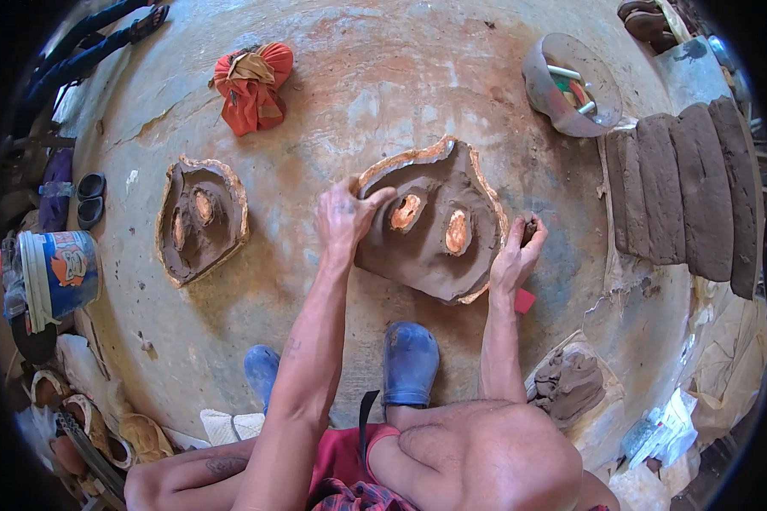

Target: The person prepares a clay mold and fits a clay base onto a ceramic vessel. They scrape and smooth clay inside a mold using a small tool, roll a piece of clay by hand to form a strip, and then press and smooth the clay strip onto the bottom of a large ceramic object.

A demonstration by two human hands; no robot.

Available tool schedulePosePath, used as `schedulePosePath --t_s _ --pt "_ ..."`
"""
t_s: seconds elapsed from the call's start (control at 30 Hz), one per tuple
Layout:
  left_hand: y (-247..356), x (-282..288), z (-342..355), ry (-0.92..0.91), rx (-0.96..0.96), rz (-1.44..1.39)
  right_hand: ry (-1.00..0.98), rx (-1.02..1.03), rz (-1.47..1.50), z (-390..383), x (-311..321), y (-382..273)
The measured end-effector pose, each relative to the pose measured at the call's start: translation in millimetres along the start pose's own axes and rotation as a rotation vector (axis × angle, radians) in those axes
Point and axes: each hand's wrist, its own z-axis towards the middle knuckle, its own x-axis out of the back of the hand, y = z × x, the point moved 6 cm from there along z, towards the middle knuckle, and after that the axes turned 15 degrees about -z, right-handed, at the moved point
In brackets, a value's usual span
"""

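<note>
My left hand (345,213) grips the left rim of a large irregular mould (430,264) lined with dark grey clay, its thumb over the edge. Two pale orange oval raised pieces (406,213) stand out of the clay. My right hand (520,255) is at the mould's right edge, fingers closed on a small dark lump of clay (530,231). A smaller clay-lined mould (222,247) lies on the floor to the left. A red object (524,300) shows below my right hand.
Stacked clay slabs (699,196) lie right, below a tub (571,85). A red cloth bundle (254,89) is ahead, a blue-white bucket (64,277) left, clay lumps (567,383) near my right knee. My blue clogs (409,362) are below the mould. Another person's legs (111,38) show top left.
</note>
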Motion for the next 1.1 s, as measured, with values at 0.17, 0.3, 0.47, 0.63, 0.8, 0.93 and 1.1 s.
schedulePosePath --t_s 0.17,0.3,0.47,0.63,0.8,0.93,1.1 --pt "2.7 -2.8 4.1 0.012 -0.027 0.015 -0.017 -0.02 -0.009 2.2 -3.2 0.2" --pt "7.1 -5.6 14.0 -0.096 -0.016 0.053 0.019 -0.004 -0.01 5.0 1.1 -2.2" --pt "9.9 -11.3 17.3 -0.133 0.066 0.026 -0.039 -0.057 0.002 0.3 -3.0 -0.9" --pt "13.4 -15.8 21.4 -0.17 0.05 -0.004 -0.002 -0.036 0.019 1.1 0.6 -3.0" --pt "23.8 -16.7 26.0 -0.338 0.112 -0.063 -0.015 -0.063 0.008 -1.2 0.0 0.8" --pt "22.4 -25.1 32.7 -0.309 0.109 -0.026 -0.008 -0.05 0.001 0.1 -1.0 -11.0" --pt "11.2 -32.6 46.3 -0.349 0.106 -0.067 0.01 -0.036 0.013 2.7 -0.8 -11.0"
